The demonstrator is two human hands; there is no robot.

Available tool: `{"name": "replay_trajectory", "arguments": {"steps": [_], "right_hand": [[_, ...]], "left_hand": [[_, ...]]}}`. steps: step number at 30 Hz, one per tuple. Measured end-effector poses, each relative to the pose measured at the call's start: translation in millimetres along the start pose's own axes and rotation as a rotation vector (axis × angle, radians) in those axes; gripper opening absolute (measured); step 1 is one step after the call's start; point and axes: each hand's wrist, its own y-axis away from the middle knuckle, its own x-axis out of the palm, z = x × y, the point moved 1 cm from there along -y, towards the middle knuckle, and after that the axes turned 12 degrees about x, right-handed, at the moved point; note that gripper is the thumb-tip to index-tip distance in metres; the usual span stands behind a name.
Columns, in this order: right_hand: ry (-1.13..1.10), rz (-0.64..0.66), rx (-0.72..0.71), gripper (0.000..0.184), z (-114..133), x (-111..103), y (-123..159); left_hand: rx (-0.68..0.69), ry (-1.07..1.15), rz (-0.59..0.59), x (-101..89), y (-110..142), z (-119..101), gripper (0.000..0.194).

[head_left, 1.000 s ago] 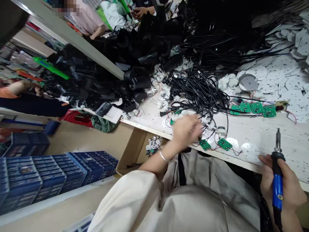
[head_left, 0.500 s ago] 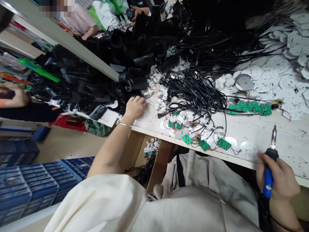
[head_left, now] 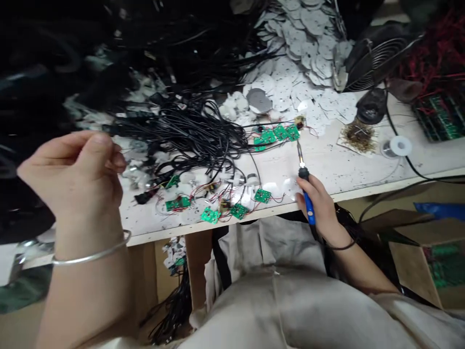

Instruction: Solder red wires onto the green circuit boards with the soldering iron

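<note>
My right hand point(head_left: 321, 201) grips a blue-handled soldering iron point(head_left: 309, 206) over the bench's front edge. The iron's tip points at the green circuit boards point(head_left: 280, 133) lying in a row with thin red wires; whether it touches one I cannot tell. My left hand point(head_left: 82, 167) is raised at the left with its fingers pinched together, and anything inside them is hidden. Beside it spreads a tangle of black power cords point(head_left: 196, 128). Between the hands, more circuit boards point(head_left: 239, 211) and small white motor parts point(head_left: 232, 177) lie along the front edge.
White discs point(head_left: 290, 77) are heaped at the back. On the right are a dark soldering stand point(head_left: 370, 105), brown rosin point(head_left: 358, 138), a solder spool point(head_left: 399, 145) and stacked boards point(head_left: 443, 114). An open carton point(head_left: 417, 271) stands below right, and cords point(head_left: 178, 295) hang under the bench.
The view has swung to the right. My left hand has lifted off the bench and its fingers have drawn together. The soldering iron, still in my right hand, is now closer to the row of boards.
</note>
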Motion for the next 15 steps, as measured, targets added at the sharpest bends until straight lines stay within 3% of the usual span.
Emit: {"name": "replay_trajectory", "arguments": {"steps": [3, 4, 6, 8, 10, 15], "right_hand": [[-0.026, 0.046, 0.058, 0.050, -2.5, -0.6, -1.4], [-0.032, 0.049, 0.068, 0.050, -3.0, -0.4, -1.3], [-0.035, 0.045, 0.074, 0.050, -2.7, 0.3, -0.8], [-0.020, 0.039, 0.072, 0.049, -0.7, 1.0, 0.1], [0.001, 0.023, 0.094, 0.048, 2.6, 1.0, 1.6], [-0.018, -0.022, 0.163, 0.044, 9.4, 0.6, 4.6]], "left_hand": [[0.178, -0.002, 0.147, 47.2, 29.6, -62.4, 0.012], [0.300, -0.005, 0.160, 63.8, 43.4, -78.4, 0.008], [0.427, -0.027, 0.313, 97.2, 73.7, -98.9, 0.009], [0.453, -0.059, 0.483, 124.8, 101.5, -107.1, 0.014], [0.455, -0.107, 0.567, 141.6, 119.9, -108.2, 0.015], [0.529, -0.285, 0.504, 146.1, 125.1, -107.9, 0.012]]}}
